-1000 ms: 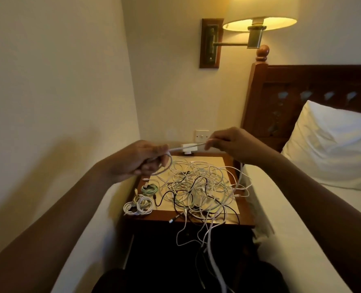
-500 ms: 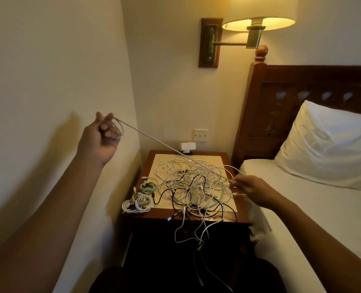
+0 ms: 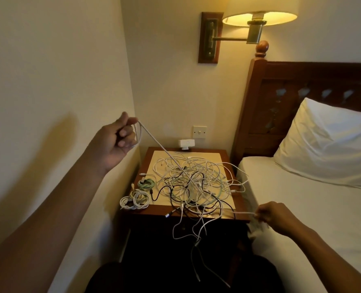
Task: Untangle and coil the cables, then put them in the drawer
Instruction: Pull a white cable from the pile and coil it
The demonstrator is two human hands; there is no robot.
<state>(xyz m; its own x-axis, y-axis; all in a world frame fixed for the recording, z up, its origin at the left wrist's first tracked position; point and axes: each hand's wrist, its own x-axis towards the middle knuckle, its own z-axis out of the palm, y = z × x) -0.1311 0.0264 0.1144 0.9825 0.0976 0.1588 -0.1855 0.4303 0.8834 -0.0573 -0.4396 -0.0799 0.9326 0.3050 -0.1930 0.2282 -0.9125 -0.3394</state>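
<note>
A tangle of white, black and pale green cables point(image 3: 194, 182) covers the wooden nightstand point(image 3: 236, 203), with several ends hanging over its front edge. My left hand point(image 3: 117, 142) is raised up and to the left, shut on a small loop of a white cable point(image 3: 160, 145) that runs taut down into the pile. My right hand point(image 3: 273, 215) is low at the nightstand's front right corner, pinching another stretch of white cable. Two coiled white cables point(image 3: 135, 199) and a coiled green cable point(image 3: 146, 182) lie at the nightstand's left edge. No drawer front shows.
A wall runs close along the left. A bed point(image 3: 314, 210) with a white pillow point(image 3: 331, 144) and a dark headboard is on the right. A white plug adapter point(image 3: 185, 143) sits at the nightstand's back under a wall switch. A lit wall lamp point(image 3: 257, 17) hangs above.
My hands have drawn apart: the left rose up and leftward with its loop, the right dropped to the nightstand's front right corner, stretching the white cable through the pile.
</note>
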